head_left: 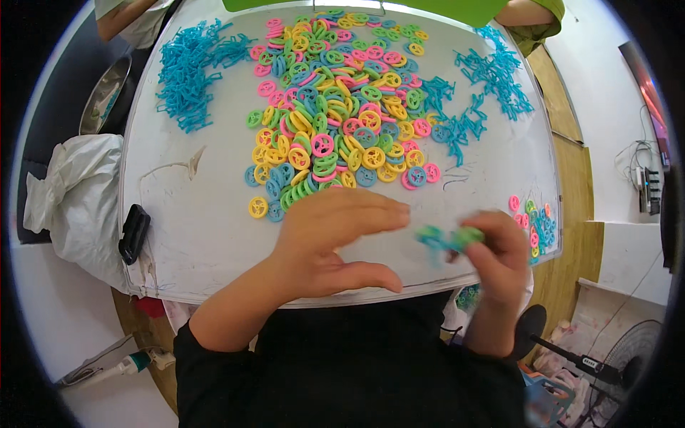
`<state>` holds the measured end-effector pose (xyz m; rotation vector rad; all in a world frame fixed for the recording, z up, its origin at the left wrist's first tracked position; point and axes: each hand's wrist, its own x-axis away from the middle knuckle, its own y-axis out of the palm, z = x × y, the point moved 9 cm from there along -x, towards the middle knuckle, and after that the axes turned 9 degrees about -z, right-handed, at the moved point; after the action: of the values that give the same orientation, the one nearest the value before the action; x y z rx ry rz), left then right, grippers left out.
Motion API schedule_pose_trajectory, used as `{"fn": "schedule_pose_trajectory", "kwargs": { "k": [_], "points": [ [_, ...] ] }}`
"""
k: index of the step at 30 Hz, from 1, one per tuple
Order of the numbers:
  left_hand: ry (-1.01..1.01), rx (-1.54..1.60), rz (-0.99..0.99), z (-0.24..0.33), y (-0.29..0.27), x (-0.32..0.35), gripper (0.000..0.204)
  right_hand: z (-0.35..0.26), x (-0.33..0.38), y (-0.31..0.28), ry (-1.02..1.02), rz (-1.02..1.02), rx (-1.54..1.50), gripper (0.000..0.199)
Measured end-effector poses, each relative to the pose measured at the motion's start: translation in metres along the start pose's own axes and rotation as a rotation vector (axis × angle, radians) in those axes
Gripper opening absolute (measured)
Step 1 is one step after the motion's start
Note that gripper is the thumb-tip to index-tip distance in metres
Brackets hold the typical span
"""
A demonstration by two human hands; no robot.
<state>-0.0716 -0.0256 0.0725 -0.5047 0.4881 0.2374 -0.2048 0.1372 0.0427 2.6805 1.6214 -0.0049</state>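
Note:
My right hand (501, 258) pinches a small toy part (437, 240) between thumb and fingers; it is blurred by motion, blue with green wheel-like ends. My left hand (321, 239) hovers over the near part of the table, facing it, with fingers stretched and thumb apart, holding nothing. Beyond both hands spreads a big heap of small plastic wheels (322, 145) in pink, yellow, green and blue. Thin blue plastic frames lie in a pile (187, 75) at the far left, with another pile (499, 78) at the far right.
On the white table (193, 242), a black case (135, 234) sits at the left edge. Wheels and blue parts form a small group (535, 227) at the right edge. A white bag (78, 207) stands left, a fan (638, 357) lower right. Another person's arm (524, 13) reaches in at the far right.

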Motion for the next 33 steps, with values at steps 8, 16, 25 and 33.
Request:
{"fn": "schedule_pose_trajectory", "kwargs": {
  "k": [8,16,25,33],
  "points": [
    [-0.249,0.328,0.317,-0.024,-0.029,0.014,0.012,0.1,0.191,-0.16,0.962,-0.132,0.795,0.03],
    [-0.255,0.199,0.183,-0.027,-0.022,0.014,0.019,0.125,0.226,-0.175,1.34,0.054,0.933,0.027],
    [-0.256,0.234,0.328,-0.023,-0.03,0.018,0.011,0.009,-0.028,-0.067,-0.028,0.241,1.031,0.022],
    [-0.205,0.222,0.407,-0.021,-0.045,0.021,0.011,0.038,-0.068,-0.07,-0.013,0.251,1.409,0.02]
  ]
}}
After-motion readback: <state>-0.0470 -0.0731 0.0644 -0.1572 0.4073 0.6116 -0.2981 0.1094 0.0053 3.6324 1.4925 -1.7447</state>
